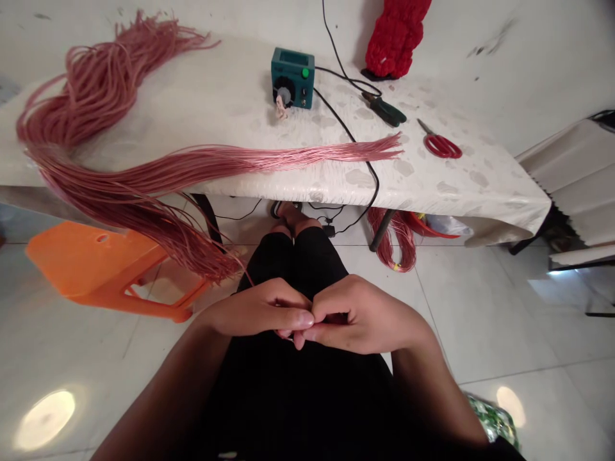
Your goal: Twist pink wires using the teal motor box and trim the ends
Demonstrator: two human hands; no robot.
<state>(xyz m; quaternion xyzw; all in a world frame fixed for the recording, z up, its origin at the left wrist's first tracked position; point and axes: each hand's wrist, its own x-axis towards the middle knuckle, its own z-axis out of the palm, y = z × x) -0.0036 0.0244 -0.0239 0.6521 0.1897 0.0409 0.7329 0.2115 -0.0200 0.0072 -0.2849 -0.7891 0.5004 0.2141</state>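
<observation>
Over my lap, my left hand [269, 312] and my right hand [358, 317] meet fingertip to fingertip, both closed in a pinch. A thin pink cord [248, 275] runs from the hanging end of a large bundle of pink cords [158, 224] into my left hand. What lies between my right fingertips is hidden by the fingers. The bundle drapes over the table's front edge at the left, and one straight length of it lies across the tabletop to the right.
On the white-covered table [461, 173] stand a teal motor box [293, 77] and a red ruffled object [396, 38]. Dark-handled pliers [387, 110] and red scissors [442, 146] lie nearby. An orange stool [91, 262] is at the left. Below hangs a black cable [375, 186] near a coiled pink bundle [401, 243].
</observation>
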